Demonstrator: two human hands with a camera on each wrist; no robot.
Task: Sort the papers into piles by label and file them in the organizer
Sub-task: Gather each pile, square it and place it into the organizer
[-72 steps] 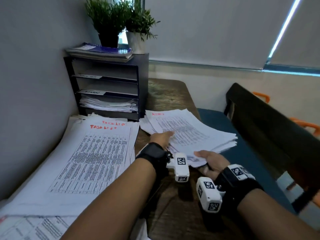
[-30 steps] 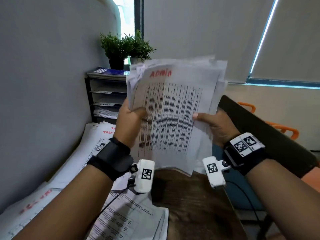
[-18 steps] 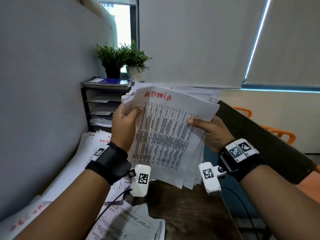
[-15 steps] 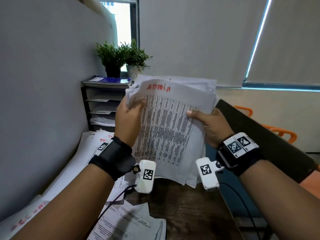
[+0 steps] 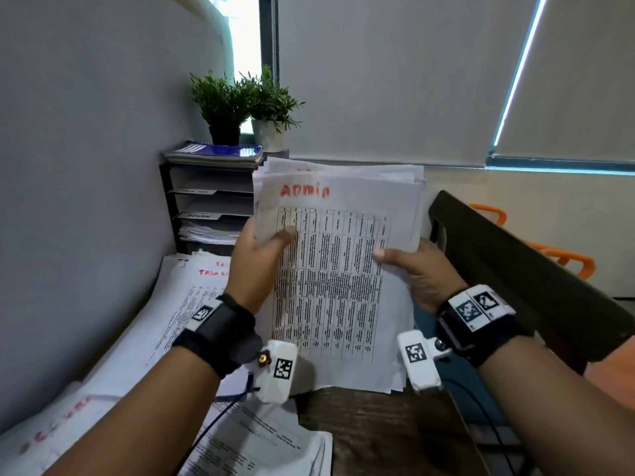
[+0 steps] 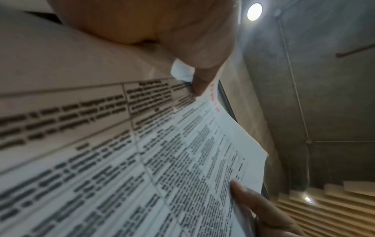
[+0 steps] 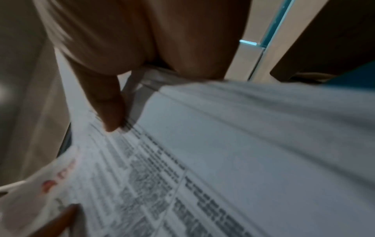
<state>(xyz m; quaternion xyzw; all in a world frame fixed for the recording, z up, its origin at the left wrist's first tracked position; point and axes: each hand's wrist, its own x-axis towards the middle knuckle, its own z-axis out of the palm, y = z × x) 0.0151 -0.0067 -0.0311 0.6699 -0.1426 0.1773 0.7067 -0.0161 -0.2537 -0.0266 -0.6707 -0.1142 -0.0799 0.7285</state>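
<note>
Hands (image 5: 261, 259) hold paper stack (image 5: 338, 269) upright, red "ADMIN" on top.

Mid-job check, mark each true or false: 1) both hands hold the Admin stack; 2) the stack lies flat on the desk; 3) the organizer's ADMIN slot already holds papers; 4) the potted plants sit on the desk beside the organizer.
1) True: the left hand and right hand grip the Admin stack.
2) False: it is held upright above the desk.
3) True: sheets lie under the ADMIN tag in the organizer.
4) False: the potted plants stand on top of the organizer.
</note>
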